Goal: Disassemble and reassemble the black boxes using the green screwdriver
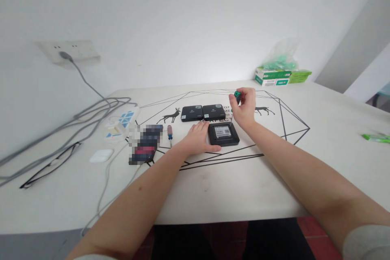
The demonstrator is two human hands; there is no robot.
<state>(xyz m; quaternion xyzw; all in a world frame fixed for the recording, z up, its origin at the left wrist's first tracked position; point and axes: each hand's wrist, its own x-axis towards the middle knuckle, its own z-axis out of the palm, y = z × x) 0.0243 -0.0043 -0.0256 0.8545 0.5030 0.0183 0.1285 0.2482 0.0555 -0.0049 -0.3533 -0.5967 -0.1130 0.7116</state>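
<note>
A black square device (pixel 224 134) lies label-side up on the white table (pixel 231 187). My left hand (pixel 198 140) rests flat beside its left edge, fingers stretched out and touching it. Above the device's far right corner, my right hand (pixel 245 107) is closed around the green handle of a screwdriver (pixel 237 96), which points down at the device. Two more black devices (pixel 203 112) sit side by side just behind.
A red-and-blue screwdriver (pixel 170 133) and a pixelated dark object (pixel 145 145) lie to the left, with a white case (pixel 101 155), glasses (pixel 48 166), a power strip (pixel 120 124) and cables. Green boxes (pixel 278 77) stand at the back right. A green item (pixel 376 138) lies far right.
</note>
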